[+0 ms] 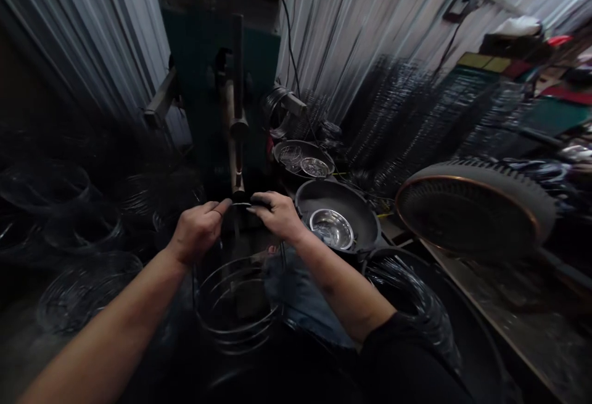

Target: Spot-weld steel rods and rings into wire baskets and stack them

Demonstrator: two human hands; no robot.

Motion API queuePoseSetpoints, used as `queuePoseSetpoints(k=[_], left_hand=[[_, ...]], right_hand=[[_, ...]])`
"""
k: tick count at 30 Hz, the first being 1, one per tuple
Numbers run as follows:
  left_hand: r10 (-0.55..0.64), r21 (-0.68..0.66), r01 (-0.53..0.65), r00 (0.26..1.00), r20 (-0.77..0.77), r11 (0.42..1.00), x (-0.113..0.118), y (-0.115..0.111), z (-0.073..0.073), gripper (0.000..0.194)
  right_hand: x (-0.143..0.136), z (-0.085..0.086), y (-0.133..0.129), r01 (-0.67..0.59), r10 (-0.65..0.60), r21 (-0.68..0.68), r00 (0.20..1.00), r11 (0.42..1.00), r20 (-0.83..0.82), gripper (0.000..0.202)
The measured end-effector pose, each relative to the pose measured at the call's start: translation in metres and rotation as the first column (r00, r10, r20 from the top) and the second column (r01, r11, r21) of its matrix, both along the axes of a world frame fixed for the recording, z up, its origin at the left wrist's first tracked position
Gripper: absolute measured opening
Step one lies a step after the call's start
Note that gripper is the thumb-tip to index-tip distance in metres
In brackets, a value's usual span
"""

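Note:
My left hand [198,228] and my right hand [280,216] are raised in front of the machine, fingertips pinched. Between them runs a short bright piece of metal wire [241,204], one end in each pinch. Just above it is the tip of the machine's copper-coloured rod [238,176], very near the wire; I cannot tell whether they touch. Below my hands hang several thin wire rings [235,332], over my lap. Whether these rings join the wire in my fingers is too dark to make out.
A dark green machine [194,52] stands ahead. To the right are a black basin [361,197] holding a steel bowl [332,229], a wire bundle [416,293] and a round fan-like object [472,210]. Wire coils [87,293] lie left; stacked rings [388,108] lean on the corrugated wall.

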State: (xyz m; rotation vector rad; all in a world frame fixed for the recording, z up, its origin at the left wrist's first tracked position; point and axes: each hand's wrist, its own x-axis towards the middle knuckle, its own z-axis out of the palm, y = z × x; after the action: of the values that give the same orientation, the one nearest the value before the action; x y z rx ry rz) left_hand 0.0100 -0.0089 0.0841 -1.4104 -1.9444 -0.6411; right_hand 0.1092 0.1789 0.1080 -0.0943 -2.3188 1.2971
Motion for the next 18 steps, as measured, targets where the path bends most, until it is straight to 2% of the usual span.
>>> queuePoseSetpoints(k=[1,2,3,5,6,8,11,13,18], left_hand=[[0.005,-0.002,-0.005,1.0,0.013,1.0,-0.002,0.001,0.0,0.032],[0.008,0.0,-0.008,1.0,0.03,1.0,-0.003,0.002,-0.002,0.031],[0.012,0.004,-0.012,0.999,0.048,1.0,-0.004,0.002,-0.005,0.03],[0.02,0.031,-0.022,0.996,0.084,0.999,-0.006,0.001,-0.013,0.026],[0.02,0.044,-0.025,0.995,0.102,0.999,-0.006,0.0,-0.018,0.023],[0.004,0.072,-0.013,0.992,0.123,0.997,-0.007,0.0,-0.027,0.019],[-0.054,0.102,0.039,0.987,0.148,0.994,-0.007,0.001,-0.036,0.015],[-0.075,0.097,0.062,0.987,0.144,0.993,-0.006,0.003,-0.04,0.012],[-0.04,0.038,0.035,0.991,0.129,0.999,0.0,0.005,-0.045,0.013]], right_hand=[[-0.002,-0.001,0.005,-0.028,0.036,-0.125,0.998,0.992,0.055,0.017],[-0.002,-0.003,0.01,-0.053,0.09,-0.281,0.988,0.958,0.122,0.02],[-0.002,-0.007,0.015,-0.065,0.162,-0.448,0.97,0.891,0.182,0.024],[0.001,-0.017,0.026,-0.052,0.311,-0.713,0.92,0.699,0.238,0.03],[0.004,-0.022,0.03,-0.041,0.366,-0.79,0.9,0.612,0.237,0.032],[0.01,-0.029,0.037,-0.029,0.431,-0.863,0.874,0.504,0.223,0.034],[0.016,-0.035,0.042,0.008,0.464,-0.89,0.851,0.457,0.246,0.029],[0.018,-0.038,0.044,0.035,0.472,-0.893,0.839,0.449,0.27,0.024],[0.017,-0.05,0.048,0.038,0.494,-0.895,0.823,0.445,0.28,0.022]])
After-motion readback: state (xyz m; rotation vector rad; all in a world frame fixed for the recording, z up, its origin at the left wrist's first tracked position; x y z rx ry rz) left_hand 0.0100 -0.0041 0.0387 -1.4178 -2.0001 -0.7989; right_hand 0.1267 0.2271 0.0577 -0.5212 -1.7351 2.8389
